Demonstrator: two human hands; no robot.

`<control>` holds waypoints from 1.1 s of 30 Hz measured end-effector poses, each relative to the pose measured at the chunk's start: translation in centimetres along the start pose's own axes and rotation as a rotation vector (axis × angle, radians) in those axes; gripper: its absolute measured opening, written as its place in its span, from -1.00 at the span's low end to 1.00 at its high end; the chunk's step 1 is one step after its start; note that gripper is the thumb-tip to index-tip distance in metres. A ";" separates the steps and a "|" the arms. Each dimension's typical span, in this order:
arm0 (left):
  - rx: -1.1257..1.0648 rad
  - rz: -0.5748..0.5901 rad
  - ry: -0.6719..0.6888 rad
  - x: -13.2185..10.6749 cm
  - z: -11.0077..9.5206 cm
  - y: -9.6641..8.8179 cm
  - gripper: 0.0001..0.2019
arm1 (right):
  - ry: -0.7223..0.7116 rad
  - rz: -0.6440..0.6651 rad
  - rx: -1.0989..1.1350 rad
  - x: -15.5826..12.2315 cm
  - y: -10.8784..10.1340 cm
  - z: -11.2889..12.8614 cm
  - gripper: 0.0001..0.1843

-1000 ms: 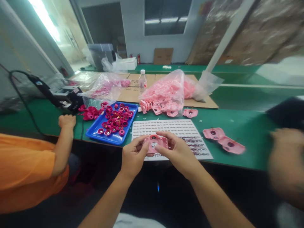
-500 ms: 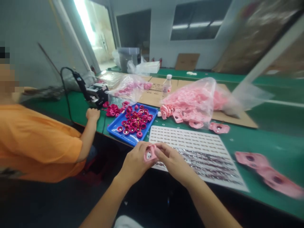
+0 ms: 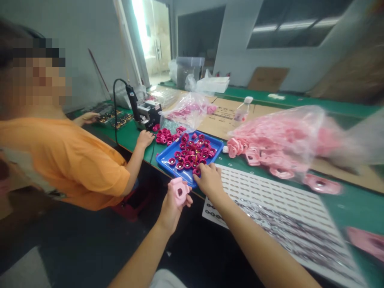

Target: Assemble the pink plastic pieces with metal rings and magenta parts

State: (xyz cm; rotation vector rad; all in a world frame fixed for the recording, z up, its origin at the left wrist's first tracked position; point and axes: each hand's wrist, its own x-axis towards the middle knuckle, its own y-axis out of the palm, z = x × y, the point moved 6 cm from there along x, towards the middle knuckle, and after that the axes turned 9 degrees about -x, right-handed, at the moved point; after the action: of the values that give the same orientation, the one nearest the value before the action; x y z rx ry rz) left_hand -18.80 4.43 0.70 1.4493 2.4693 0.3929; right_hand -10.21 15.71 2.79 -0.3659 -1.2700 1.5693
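In my left hand (image 3: 171, 212) is a light pink plastic part (image 3: 180, 192) with a round hole, held up over the table's front edge. My right hand (image 3: 211, 180) reaches to the near right corner of the blue tray (image 3: 168, 166), its fingertips on a dark pink round part (image 3: 197, 171). Those fingers are bent, and the grip is partly hidden. Several more dark pink round parts (image 3: 187, 154) lie heaped in the tray. Under my right forearm lies a white sheet (image 3: 270, 192) with rows of small dark pieces.
Light pink parts spill from a clear bag (image 3: 288, 132) on the right. Behind the tray stand a bottle (image 3: 243, 110) and a black device (image 3: 148, 114). On the left a co-worker in an orange shirt (image 3: 66, 160) rests a hand (image 3: 145, 139) near loose dark pink parts.
My hands have separated. The left keeps the light pink part, turned to another side, while the right has moved to the tray's parts. The view has swung left, showing more of the co-worker.
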 end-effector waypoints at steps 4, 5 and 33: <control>0.026 -0.051 0.046 0.1 -0.2 -0.2 -0.61 | 0.018 0.023 0.177 -1.3 -2.5 0.2 -0.76; 0.045 -0.046 0.056 0.1 -0.2 0.1 -0.61 | 0.035 0.034 0.274 -1.9 -3.3 0.3 -0.74; -0.013 0.456 -0.154 -8.1 1.2 12.5 -0.55 | -0.340 -0.107 0.095 -15.2 -14.9 -3.2 -0.56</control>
State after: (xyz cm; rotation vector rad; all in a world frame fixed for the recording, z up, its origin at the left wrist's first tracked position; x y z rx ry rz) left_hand -4.41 3.36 4.60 1.9545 2.0021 0.3623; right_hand 6.19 3.20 8.96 0.0328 -1.4386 1.6380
